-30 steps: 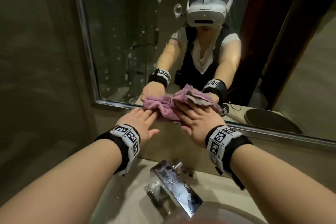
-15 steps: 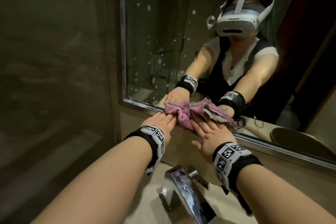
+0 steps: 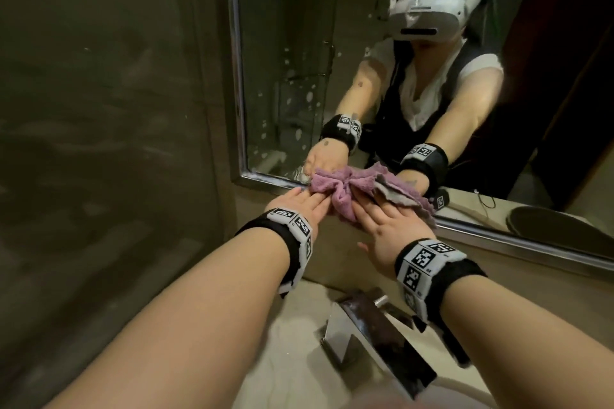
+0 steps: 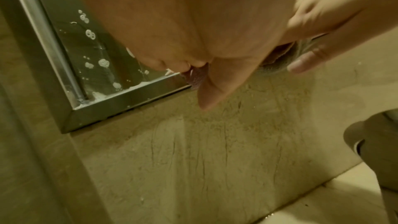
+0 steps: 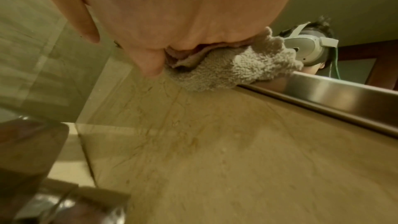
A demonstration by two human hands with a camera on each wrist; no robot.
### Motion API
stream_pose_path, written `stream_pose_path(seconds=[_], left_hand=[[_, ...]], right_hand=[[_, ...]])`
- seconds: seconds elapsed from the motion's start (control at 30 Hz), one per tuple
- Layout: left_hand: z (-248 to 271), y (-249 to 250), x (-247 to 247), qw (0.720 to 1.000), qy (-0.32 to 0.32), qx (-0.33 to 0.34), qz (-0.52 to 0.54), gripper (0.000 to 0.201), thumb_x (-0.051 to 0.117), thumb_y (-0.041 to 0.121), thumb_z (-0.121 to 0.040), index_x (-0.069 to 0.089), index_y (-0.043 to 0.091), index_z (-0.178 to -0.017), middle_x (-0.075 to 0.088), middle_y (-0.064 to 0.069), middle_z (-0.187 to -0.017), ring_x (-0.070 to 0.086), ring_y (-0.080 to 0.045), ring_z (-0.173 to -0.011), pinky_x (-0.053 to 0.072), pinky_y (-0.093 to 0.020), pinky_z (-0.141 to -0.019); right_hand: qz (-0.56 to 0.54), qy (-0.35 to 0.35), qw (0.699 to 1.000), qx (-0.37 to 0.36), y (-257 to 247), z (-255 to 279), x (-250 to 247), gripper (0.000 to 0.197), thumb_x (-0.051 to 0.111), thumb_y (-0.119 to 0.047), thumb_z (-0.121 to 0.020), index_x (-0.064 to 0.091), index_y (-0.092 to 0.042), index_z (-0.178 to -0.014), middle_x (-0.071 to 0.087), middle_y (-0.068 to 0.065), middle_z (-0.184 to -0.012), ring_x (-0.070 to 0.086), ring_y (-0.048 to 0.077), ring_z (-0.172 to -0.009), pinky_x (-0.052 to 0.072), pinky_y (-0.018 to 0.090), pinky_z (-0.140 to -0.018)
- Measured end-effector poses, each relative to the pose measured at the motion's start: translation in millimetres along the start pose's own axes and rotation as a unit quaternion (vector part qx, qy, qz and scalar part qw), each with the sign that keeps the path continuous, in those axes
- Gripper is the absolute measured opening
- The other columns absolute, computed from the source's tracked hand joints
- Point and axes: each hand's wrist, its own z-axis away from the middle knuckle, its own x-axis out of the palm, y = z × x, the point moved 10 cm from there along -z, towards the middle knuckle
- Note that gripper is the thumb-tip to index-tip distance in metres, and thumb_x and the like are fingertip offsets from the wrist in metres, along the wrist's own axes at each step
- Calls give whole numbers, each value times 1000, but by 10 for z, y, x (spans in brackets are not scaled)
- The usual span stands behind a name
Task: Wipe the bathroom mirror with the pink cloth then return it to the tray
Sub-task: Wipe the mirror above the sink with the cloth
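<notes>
Both bare forearms reach forward side by side, each wrist banded in black with a patterned white tag. The left hand (image 3: 299, 206) and right hand (image 3: 388, 226) lie flat, fingers straight, pressing ahead, thumbs splayed inward.

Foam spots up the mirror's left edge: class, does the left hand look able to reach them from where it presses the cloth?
Probably yes: the left hand rests on the pink cloth at the mirror corner, with bare glass above.
</notes>
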Motion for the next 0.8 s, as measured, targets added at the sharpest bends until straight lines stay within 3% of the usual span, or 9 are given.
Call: stream_pose_path(seconds=[0.13, 0.27, 0.37, 0.63, 0.7, 0.73, 0.8], left_hand=[[56, -280, 53, 1000, 6, 1, -3, 68, 33, 19, -97, -8, 11, -151, -3, -4, -160, 2, -22, -147, 1, -35, -119], [157, -764, 181, 999, -15, -31, -18, 72, 37, 21, -95, -8, 10, -150, -1, -4, -160, 5, -22, -147, 3, -34, -119], [221, -1050, 287, 998, -39, -50, -30, 72, 36, 21, -95, -9, 10, -150, -4, -4, -160, 2, -21, -147, 1, -35, -119], [246, -1164, 354, 998, -35, -52, -18, 68, 32, 26, -98, -10, 11, -150, -8, -3, -160, -2, -18, -147, -5, -36, -118], [263, -1139, 324, 997, 8, -67, 26, 66, 28, 35, -101, -7, 11, -151, -4, -3, -160, 4, -19, -147, -3, -35, -118], [285, -1129, 248, 994, 46, -79, 65, 65, 27, 38, -101, -6, 11, -151, -4, -4, -160, 6, -19, -147, -2, -34, -119], [333, -1144, -36, 975, 131, -105, 145, 66, 28, 38, -101, -6, 11, -151, -8, -5, -160, 6, -21, -147, -1, -33, -119]], right_hand=[[3, 2, 1000, -26, -253, -156, -108, 70, 32, -39, -98, -11, -22, -150, -8, -5, -159, 2, 16, -146, 5, 35, -117], [-7, 9, 999, -52, -689, -472, -235, 67, 32, -39, -98, -7, -24, -151, -5, -5, -160, 9, 15, -146, 13, 34, -115], [-8, 8, 998, -58, -957, -694, -284, 66, 32, -40, -98, -4, -24, -151, -8, -6, -160, 8, 15, -146, 12, 34, -116], [43, 32, 997, -58, -978, -783, -331, 57, 26, -36, -101, 0, -28, -151, 1, -6, -160, 8, 15, -146, 8, 34, -115], [55, 70, 993, -72, -941, -789, -490, 53, 29, -38, -100, 16, -29, -150, 7, -4, -160, 5, 17, -147, -13, 35, -114], [76, 90, 990, -75, -909, -789, -623, 50, 37, -38, -97, 33, -30, -145, 20, -1, -157, 14, 21, -146, -22, 35, -111], [90, 98, 989, -62, -802, -743, -926, 45, 54, -38, -80, 63, -28, -123, 53, 2, -138, 45, 25, -133, -15, 38, -113]])
